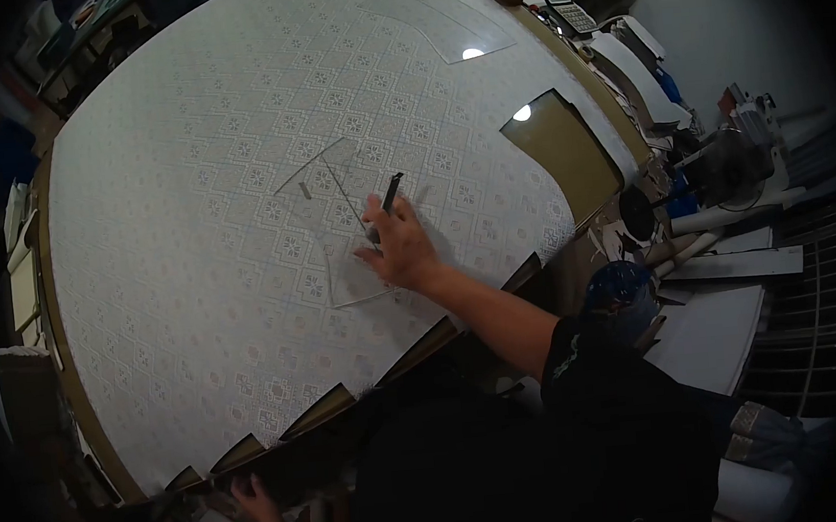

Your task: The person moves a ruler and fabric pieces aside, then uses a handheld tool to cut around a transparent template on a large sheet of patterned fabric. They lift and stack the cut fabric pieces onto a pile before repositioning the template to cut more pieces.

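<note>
My right hand is closed round a slim black pen-like tool, whose upper end sticks up past the fingers. I cannot make out whether it is a pen or a knife. Under that hand lies a clear plastic template, flat on pale patterned fabric that covers the big table. The fingertips rest on or just over the template. Low at the left, beyond the table's near edge, my left hand hangs with its fingers apart and nothing visible in it.
A second clear template lies at the far side of the fabric. Cut-outs along the near edge bare the brown tabletop. Beyond the right edge are a calculator, a black fan and paper rolls.
</note>
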Tool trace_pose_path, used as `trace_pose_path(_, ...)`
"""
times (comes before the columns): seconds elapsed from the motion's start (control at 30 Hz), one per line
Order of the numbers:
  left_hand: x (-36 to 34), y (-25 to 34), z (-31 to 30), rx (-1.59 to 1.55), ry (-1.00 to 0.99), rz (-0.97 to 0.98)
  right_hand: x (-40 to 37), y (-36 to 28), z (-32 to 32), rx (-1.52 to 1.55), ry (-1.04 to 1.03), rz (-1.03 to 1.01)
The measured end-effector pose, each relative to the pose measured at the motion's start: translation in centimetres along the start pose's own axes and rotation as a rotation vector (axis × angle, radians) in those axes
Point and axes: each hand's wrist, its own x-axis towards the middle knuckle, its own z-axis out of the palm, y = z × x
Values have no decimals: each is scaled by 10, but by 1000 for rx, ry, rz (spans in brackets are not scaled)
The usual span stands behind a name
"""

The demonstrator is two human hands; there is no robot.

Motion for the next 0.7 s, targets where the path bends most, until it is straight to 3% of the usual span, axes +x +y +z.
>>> trace_pose_path(0.13, -9, -25, 4, -61, -328, -40, -32, -46, 38, -77, -10, -131)
trace_pose_path(0.23, -13, -19, -13, -22, -382, 24, -56, -89, 69, -178, -103, -176)
trace_pose_path(0.3, -11, -18, -39, -41, -389, 31, -72, -111, 85, -131, -36, -29)
trace_pose_path(0.43, 5, -39, -76, -127, -351, 95, -95, -138, 119, -264, 100, -29)
trace_pose_path(0.53, 16, -34, -87, -310, -266, 147, -98, -169, 128, -250, 2, 93)
trace_pose_path(0.7, 34, 28, -104, -432, -276, 255, -100, -203, 163, -221, -23, 32)
